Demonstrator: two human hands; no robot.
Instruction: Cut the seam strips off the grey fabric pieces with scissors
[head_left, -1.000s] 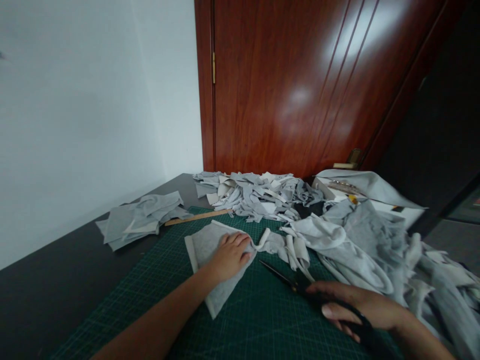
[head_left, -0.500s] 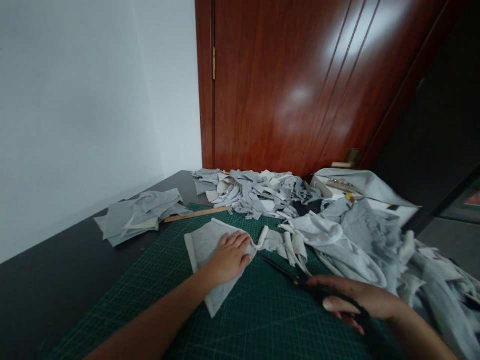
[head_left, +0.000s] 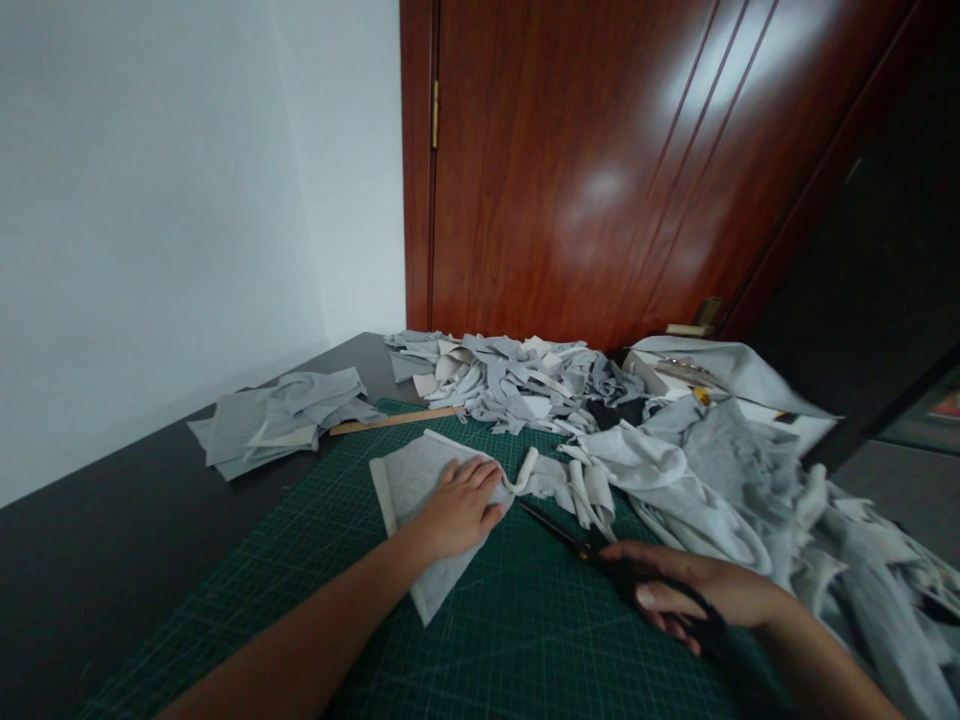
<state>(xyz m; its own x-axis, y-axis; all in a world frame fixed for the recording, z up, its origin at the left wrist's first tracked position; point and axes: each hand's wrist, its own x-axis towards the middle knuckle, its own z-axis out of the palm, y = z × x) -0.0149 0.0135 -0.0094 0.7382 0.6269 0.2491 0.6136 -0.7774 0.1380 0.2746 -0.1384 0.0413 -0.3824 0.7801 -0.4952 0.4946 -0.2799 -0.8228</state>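
My left hand (head_left: 457, 505) lies flat, fingers together and stretched out, pressing a grey rectangular piece of fabric (head_left: 415, 487) onto the green cutting mat (head_left: 525, 630). My right hand (head_left: 690, 590) grips the black handles of a pair of scissors (head_left: 592, 550), whose blades point up-left toward the fabric's right edge, a short way from my left fingertips. A narrow strip of the fabric (head_left: 551, 482) trails off to the right into a pile of cloth.
A heap of grey scraps (head_left: 510, 380) lies at the table's far edge by a brown door (head_left: 600, 170). A stack of cut grey pieces (head_left: 277, 430) and a wooden ruler (head_left: 394, 421) sit at left. A big pile of grey cloth (head_left: 750, 480) fills the right side.
My right hand has slid the scissors a little up and left toward the fabric. My left hand has stayed on the fabric. The view shifted slightly.
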